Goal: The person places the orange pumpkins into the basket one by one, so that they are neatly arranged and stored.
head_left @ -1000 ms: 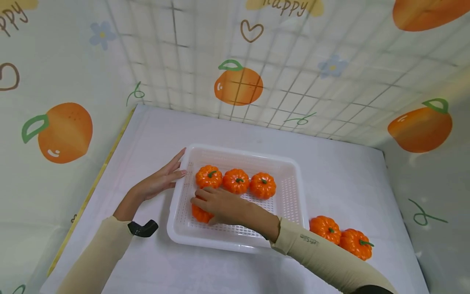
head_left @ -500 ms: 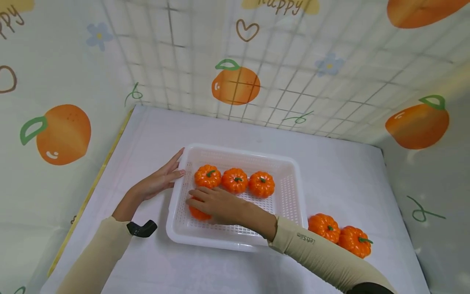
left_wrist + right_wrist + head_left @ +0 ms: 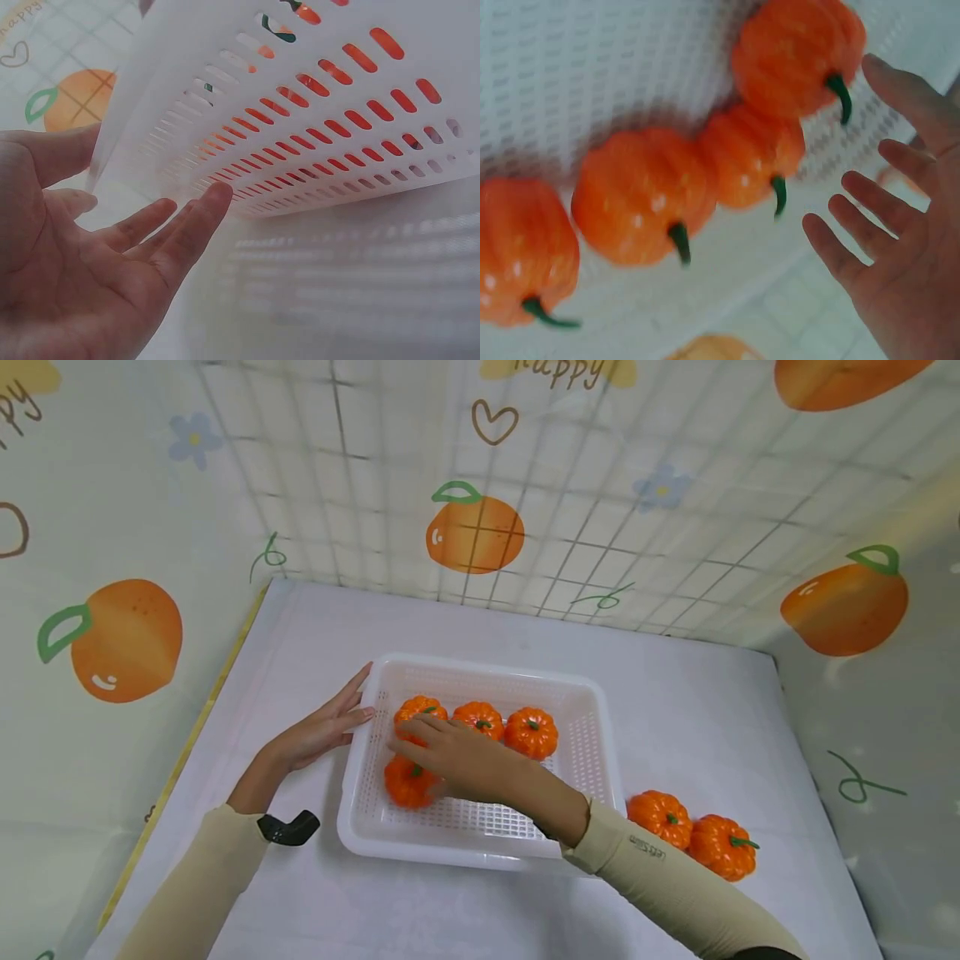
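My left hand [image 3: 318, 735] rests at the left side of a white perforated plastic basket [image 3: 457, 857], thumb by the rim and fingers extended along the wall [image 3: 315, 150]. Above the basket's left half, my right hand [image 3: 465, 760] is spread with nothing in it. Just below its fingers sits a small orange toy pumpkin [image 3: 408, 787] with a green stem, partly covered by the hand in the head view. Behind it, a row holds a left pumpkin [image 3: 420, 703], a middle one [image 3: 478, 714] and a right one [image 3: 531, 735]. All fingers appear apart from the pumpkins in the right wrist view.
Outside the basket's right side, two more orange pumpkins, a nearer-to-basket one [image 3: 658, 817] and an outer one [image 3: 722, 850], lie on the white tabletop [image 3: 690, 718] beside the right sleeve. Printed curtains [image 3: 352, 502] enclose the table's back and sides.
My right hand has let go of the front-left pumpkin and lifted up and away from it, uncovering more of it. The left hand keeps its place on the basket.
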### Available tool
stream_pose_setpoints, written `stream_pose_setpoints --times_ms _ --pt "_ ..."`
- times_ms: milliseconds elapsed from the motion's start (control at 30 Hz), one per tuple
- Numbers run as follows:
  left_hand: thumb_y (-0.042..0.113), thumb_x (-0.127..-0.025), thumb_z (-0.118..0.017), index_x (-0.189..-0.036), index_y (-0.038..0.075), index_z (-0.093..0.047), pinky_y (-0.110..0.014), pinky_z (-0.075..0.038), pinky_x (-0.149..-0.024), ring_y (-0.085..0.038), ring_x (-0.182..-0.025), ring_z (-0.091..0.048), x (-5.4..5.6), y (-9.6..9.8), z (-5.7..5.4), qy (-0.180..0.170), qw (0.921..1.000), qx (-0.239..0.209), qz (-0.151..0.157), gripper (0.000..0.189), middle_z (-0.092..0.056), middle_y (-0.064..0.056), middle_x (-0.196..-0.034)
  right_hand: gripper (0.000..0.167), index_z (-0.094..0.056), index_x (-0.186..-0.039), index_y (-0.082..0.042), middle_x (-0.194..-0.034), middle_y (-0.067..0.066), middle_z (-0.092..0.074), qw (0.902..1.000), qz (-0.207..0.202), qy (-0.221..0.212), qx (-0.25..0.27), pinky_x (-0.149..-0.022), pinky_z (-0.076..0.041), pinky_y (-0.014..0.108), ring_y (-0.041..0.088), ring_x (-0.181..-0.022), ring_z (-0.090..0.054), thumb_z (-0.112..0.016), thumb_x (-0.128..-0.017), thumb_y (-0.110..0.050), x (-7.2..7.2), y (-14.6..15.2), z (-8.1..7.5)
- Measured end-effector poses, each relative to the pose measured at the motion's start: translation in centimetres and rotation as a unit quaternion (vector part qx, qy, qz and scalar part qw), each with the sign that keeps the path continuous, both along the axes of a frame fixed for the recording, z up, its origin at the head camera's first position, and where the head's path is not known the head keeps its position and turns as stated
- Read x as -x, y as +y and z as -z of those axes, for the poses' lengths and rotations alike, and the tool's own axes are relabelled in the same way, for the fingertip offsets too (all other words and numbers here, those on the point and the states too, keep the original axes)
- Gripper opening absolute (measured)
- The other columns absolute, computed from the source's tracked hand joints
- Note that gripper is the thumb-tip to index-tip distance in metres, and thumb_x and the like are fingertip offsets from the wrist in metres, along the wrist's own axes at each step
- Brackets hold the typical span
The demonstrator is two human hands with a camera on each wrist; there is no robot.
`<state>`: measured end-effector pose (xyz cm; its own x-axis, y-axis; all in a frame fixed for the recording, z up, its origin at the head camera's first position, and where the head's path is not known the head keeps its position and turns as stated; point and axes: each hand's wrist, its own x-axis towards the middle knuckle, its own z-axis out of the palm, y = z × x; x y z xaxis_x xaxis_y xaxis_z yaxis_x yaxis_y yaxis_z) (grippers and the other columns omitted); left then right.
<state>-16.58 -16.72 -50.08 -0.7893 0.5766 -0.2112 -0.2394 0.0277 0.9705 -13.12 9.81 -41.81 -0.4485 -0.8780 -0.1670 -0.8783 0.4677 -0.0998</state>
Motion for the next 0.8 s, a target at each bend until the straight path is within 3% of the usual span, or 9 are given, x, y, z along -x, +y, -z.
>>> stream_pose_setpoints --times_ms 233,433,600,800 --pt "0.025 -0.105 -0.052 -0.157 0.048 -0.001 -0.058 -0.033 -0.110 -0.032 -0.147 -0.026 -0.1 0.0 -0.1 -0.004 1.0000 0.003 -0.005 0.076 -0.001 0.001 -0.166 0.072 -0.046 -0.147 -0.017 -0.152 0.012 -0.040 0.9946 0.082 0.013 0.062 -0.105 -0.042 0.052 0.031 -0.142 -0.033 -0.082 -0.085 -0.025 0.6 3.8 -2.4" --pt "0.024 -0.105 -0.051 -0.157 0.047 -0.001 -0.058 -0.035 -0.109 -0.032 -0.147 -0.024 -0.1 0.2 -0.1 0.000 0.9999 0.011 -0.003 0.076 0.000 0.002 -0.166 0.077 -0.043 -0.149 -0.018 -0.154 0.011 -0.036 0.9828 0.164 0.007 0.084 -0.108 -0.038 0.056 0.031 -0.142 -0.032 -0.083 -0.084 -0.027 0.3 8.5 -3.7" --pt "0.025 -0.105 -0.051 -0.157 0.047 -0.001 -0.060 -0.034 -0.109 -0.033 -0.148 -0.023 0.0 0.2 0.0 0.009 0.9999 0.014 -0.002 0.076 0.002 0.003 -0.166 0.080 -0.038 -0.153 -0.018 -0.155 0.014 -0.033 0.9636 0.251 -0.003 0.093 -0.108 -0.035 0.061 0.036 -0.140 -0.032 -0.081 -0.086 -0.024 -0.7 12.8 -4.2" --pt "0.029 -0.104 -0.053 -0.157 0.047 -0.001 -0.060 -0.033 -0.109 -0.033 -0.148 -0.022 -0.1 0.1 0.0 0.008 0.9998 0.016 -0.007 0.076 0.002 0.002 -0.166 0.075 -0.036 -0.154 -0.018 -0.157 0.019 -0.027 0.9279 0.355 -0.022 0.110 -0.100 -0.036 0.071 0.045 -0.140 -0.027 -0.076 -0.090 -0.017 -2.5 17.7 -4.4"
